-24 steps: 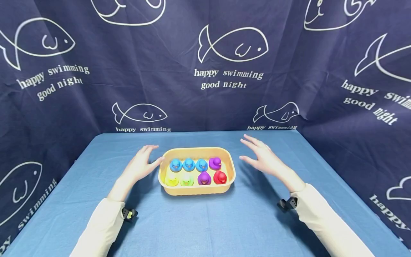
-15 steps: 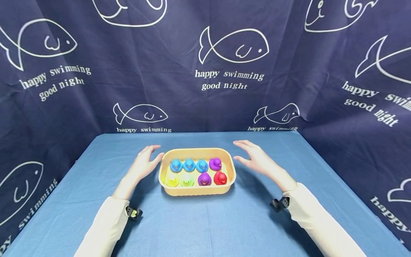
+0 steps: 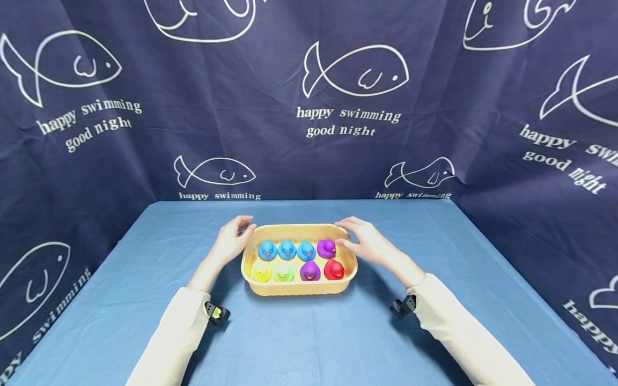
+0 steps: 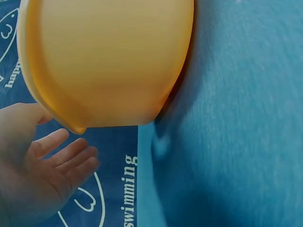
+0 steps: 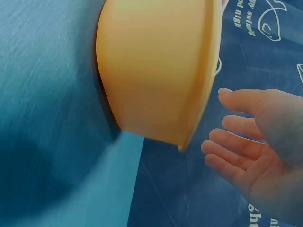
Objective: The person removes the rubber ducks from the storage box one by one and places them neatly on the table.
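A pale yellow plastic bin [image 3: 299, 289] stands on the blue table with two rows of rubber ducks in it. Three blue ducks [image 3: 287, 250] and a purple duck [image 3: 326, 248] form the back row. In front sit a yellow duck [image 3: 261, 272], a light green duck [image 3: 284, 273], another purple duck [image 3: 310, 271] and a red duck [image 3: 333, 269]. My left hand [image 3: 230, 241] is at the bin's back left corner, thumb right at the rim, fingers loosely bent. Over the back right rim hovers my right hand [image 3: 369, 244], fingers spread, holding nothing; the right wrist view shows a gap to the rim.
Blue cloth covers the table [image 3: 309, 343]. Behind and at both sides hangs a dark blue curtain [image 3: 270, 107] with white fish drawings and lettering. Each wrist carries a small black camera, the left one [image 3: 218, 313] and the right one [image 3: 403, 306].
Both hands have moved inward to the bin, the right one from farther out and the left one a little rightward. The bin and ducks keep their places on the table.
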Demonstrator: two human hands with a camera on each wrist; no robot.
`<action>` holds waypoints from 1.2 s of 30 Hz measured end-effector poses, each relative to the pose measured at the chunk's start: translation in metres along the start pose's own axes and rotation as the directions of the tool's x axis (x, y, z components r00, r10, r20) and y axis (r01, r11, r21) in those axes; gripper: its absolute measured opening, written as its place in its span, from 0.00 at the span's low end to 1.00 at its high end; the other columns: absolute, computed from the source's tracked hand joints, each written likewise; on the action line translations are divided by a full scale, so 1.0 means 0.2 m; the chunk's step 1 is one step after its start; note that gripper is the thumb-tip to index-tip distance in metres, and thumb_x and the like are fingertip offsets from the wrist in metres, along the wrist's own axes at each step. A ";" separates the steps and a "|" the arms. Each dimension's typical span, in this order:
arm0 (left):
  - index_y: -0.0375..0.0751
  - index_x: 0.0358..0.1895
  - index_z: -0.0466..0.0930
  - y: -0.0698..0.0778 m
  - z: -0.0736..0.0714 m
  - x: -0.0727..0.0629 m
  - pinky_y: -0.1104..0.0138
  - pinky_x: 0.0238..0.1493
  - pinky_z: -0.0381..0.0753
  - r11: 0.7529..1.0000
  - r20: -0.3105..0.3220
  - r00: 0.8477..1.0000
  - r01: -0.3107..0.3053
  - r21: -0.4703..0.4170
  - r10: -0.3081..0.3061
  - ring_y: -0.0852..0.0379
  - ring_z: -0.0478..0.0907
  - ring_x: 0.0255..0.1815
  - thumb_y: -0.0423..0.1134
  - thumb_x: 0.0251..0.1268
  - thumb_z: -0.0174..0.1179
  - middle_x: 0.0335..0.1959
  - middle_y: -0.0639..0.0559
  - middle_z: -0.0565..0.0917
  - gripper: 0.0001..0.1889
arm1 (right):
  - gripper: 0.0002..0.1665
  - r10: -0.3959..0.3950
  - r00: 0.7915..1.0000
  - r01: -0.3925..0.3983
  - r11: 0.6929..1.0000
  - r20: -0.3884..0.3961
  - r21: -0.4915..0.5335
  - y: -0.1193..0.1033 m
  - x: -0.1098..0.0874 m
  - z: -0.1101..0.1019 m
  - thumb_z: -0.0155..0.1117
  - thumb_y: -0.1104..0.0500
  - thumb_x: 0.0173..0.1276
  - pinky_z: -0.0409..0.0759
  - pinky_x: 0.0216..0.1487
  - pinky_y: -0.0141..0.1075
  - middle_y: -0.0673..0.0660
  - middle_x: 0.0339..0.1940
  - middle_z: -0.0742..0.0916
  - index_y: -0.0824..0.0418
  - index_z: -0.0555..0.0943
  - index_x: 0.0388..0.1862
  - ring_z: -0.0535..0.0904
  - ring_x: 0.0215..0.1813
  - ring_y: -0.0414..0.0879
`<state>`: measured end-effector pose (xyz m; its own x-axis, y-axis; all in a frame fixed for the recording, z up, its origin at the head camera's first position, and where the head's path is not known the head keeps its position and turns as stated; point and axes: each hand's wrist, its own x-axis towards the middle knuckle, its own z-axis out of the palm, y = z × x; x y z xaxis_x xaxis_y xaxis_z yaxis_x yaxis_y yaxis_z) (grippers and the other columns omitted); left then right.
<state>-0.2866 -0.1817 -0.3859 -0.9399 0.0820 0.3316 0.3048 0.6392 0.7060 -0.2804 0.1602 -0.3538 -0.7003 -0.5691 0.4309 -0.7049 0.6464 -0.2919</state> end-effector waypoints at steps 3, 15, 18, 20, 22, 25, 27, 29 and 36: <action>0.30 0.55 0.73 -0.01 0.02 0.01 0.54 0.56 0.74 1.000 -0.008 1.000 0.009 -0.008 -0.009 0.42 0.77 0.54 0.39 0.68 0.53 0.52 0.34 0.79 0.18 | 0.24 0.003 1.000 -0.003 1.000 0.021 0.008 -0.01 0.02 0.02 0.68 0.60 0.59 0.76 0.54 0.48 0.64 0.48 0.83 0.70 0.78 0.52 0.80 0.50 0.56; 0.33 0.55 0.75 -0.04 0.06 0.04 0.53 0.56 0.74 0.997 0.050 0.997 0.061 -0.047 -0.059 0.42 0.78 0.51 0.41 0.70 0.52 0.49 0.36 0.81 0.18 | 0.20 0.021 0.992 -0.024 1.000 0.127 0.021 -0.04 0.06 0.10 0.66 0.60 0.61 0.75 0.56 0.47 0.64 0.48 0.83 0.69 0.80 0.50 0.79 0.51 0.56; 0.33 0.54 0.76 -0.04 0.07 0.04 0.53 0.56 0.73 0.996 0.067 0.995 0.073 -0.054 -0.070 0.42 0.78 0.51 0.41 0.70 0.51 0.48 0.37 0.82 0.18 | 0.19 0.031 0.987 -0.033 0.999 0.156 0.011 -0.05 0.06 0.11 0.65 0.60 0.61 0.75 0.56 0.47 0.63 0.48 0.83 0.69 0.80 0.50 0.79 0.51 0.55; 0.33 0.53 0.77 -0.04 0.08 0.04 0.54 0.55 0.73 0.995 0.079 0.994 0.085 -0.055 -0.081 0.43 0.78 0.50 0.42 0.70 0.51 0.47 0.38 0.82 0.18 | 0.18 0.038 0.985 -0.038 0.999 0.168 -0.002 -0.06 0.07 0.13 0.65 0.60 0.61 0.75 0.56 0.46 0.62 0.48 0.83 0.68 0.81 0.49 0.79 0.51 0.55; 0.34 0.53 0.77 -0.04 0.08 0.04 0.55 0.53 0.74 0.993 0.087 0.992 0.099 -0.059 -0.094 0.44 0.78 0.49 0.42 0.70 0.51 0.46 0.38 0.82 0.17 | 0.18 0.048 0.984 -0.045 0.999 0.171 -0.026 -0.06 0.07 0.14 0.65 0.61 0.61 0.76 0.54 0.45 0.62 0.47 0.83 0.68 0.81 0.48 0.80 0.50 0.54; 0.35 0.52 0.77 -0.05 0.09 0.04 0.58 0.49 0.74 0.991 0.086 0.990 0.117 -0.069 -0.111 0.46 0.78 0.47 0.42 0.70 0.51 0.45 0.39 0.83 0.17 | 0.17 0.072 0.982 -0.063 0.996 0.173 -0.058 -0.06 0.08 0.17 0.66 0.61 0.60 0.77 0.53 0.44 0.62 0.47 0.83 0.68 0.81 0.47 0.80 0.49 0.54; 0.35 0.53 0.77 -0.05 0.10 0.04 0.59 0.48 0.74 0.990 0.083 0.989 0.125 -0.071 -0.119 0.47 0.78 0.46 0.42 0.70 0.51 0.45 0.40 0.83 0.16 | 0.17 0.090 0.980 -0.077 0.994 0.179 -0.078 -0.06 0.08 0.18 0.67 0.62 0.59 0.77 0.53 0.43 0.63 0.47 0.83 0.68 0.81 0.47 0.79 0.50 0.54; 0.35 0.53 0.77 -0.05 0.10 0.04 0.60 0.48 0.73 0.989 0.080 0.989 0.131 -0.072 -0.125 0.48 0.78 0.46 0.42 0.70 0.50 0.44 0.40 0.83 0.16 | 0.18 0.091 0.978 -0.072 0.992 0.187 -0.102 -0.06 0.09 0.19 0.67 0.64 0.58 0.77 0.53 0.43 0.63 0.47 0.83 0.68 0.81 0.47 0.79 0.49 0.53; 0.35 0.51 0.78 -0.06 0.12 0.04 0.56 0.50 0.74 0.989 0.065 0.989 0.137 -0.060 -0.133 0.47 0.78 0.45 0.38 0.71 0.49 0.41 0.40 0.83 0.14 | 0.17 0.042 0.979 -0.010 0.987 0.198 -0.163 -0.06 0.10 0.21 0.67 0.70 0.54 0.78 0.49 0.41 0.61 0.41 0.84 0.68 0.82 0.45 0.79 0.43 0.51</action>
<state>-0.3014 -0.1710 -0.4061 -0.9800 0.0456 0.1938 0.1822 0.5971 0.7812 -0.2909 0.1205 -0.3784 -0.7380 -0.6305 0.2406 -0.6702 0.7263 -0.1527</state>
